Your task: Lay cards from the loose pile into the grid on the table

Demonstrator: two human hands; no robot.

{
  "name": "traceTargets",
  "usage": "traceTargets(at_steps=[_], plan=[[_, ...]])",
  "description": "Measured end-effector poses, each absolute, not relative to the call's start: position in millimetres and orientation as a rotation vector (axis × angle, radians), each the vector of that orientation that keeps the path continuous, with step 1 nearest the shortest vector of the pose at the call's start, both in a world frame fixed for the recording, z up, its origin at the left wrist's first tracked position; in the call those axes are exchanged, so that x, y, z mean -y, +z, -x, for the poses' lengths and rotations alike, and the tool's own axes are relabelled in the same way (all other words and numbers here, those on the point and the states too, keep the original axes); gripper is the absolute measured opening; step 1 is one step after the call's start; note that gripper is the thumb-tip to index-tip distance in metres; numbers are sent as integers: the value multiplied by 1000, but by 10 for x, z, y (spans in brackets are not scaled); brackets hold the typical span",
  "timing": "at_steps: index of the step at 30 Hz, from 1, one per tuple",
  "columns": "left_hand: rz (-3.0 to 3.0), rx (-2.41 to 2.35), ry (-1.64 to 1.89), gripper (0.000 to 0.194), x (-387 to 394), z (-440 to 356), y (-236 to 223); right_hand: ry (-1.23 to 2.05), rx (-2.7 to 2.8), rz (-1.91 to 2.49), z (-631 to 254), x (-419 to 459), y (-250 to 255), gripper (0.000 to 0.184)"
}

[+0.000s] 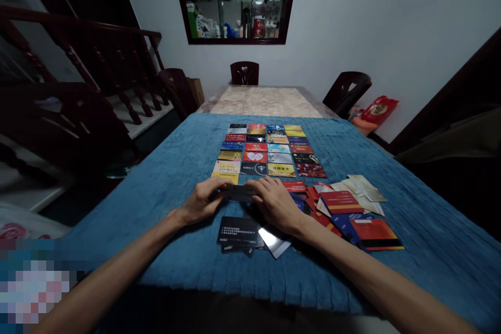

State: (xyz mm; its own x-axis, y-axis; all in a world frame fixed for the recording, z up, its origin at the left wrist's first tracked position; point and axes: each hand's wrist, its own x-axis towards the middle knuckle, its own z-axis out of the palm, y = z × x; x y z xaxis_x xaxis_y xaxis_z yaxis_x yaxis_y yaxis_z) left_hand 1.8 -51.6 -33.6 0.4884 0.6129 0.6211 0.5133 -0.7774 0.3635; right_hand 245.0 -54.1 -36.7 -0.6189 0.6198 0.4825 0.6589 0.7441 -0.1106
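Between my two hands is a dark card [238,193], pinched at its left end by my left hand [204,197] and at its right end by my right hand [274,201]. Just beyond it, cards lie in a grid of four columns, among them a yellow card [225,178], a black card with a round emblem [253,168] and a gold card [282,169]. Nearer my body lie black cards [239,231] with white print and a shiny silver card [275,242], partly under my right wrist.
A loose heap of red, blue and orange cards [340,202] spreads to the right, with pale cards [362,190] behind it. Blue cloth [164,167] covers the near table; its marbled far end [262,99] is bare. Dark chairs [245,73] stand around.
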Motion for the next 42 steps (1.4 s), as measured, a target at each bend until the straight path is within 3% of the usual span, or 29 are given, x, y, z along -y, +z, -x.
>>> traceTargets(at_steps=[5, 14, 26, 37, 42], plan=[[-2589, -1005, 1163, 18, 510, -17, -353, -95, 2476, 1094, -2453, 589, -346, 42], [-2588, -1040, 974, 39, 523, -12, -374, -30, 2470, 1196, -2442, 610, -330, 43], [-2555, -1091, 946, 39, 537, -24, -348, 15, 2475, 1084, -2461, 590, -338, 45], [-2574, -1058, 1024, 43, 538, -28, -307, 33, 2483, 1025, -2475, 601, -317, 57], [-2616, -1003, 997, 54, 545, -17, -300, 42, 2462, 1048, -2487, 586, -334, 58]])
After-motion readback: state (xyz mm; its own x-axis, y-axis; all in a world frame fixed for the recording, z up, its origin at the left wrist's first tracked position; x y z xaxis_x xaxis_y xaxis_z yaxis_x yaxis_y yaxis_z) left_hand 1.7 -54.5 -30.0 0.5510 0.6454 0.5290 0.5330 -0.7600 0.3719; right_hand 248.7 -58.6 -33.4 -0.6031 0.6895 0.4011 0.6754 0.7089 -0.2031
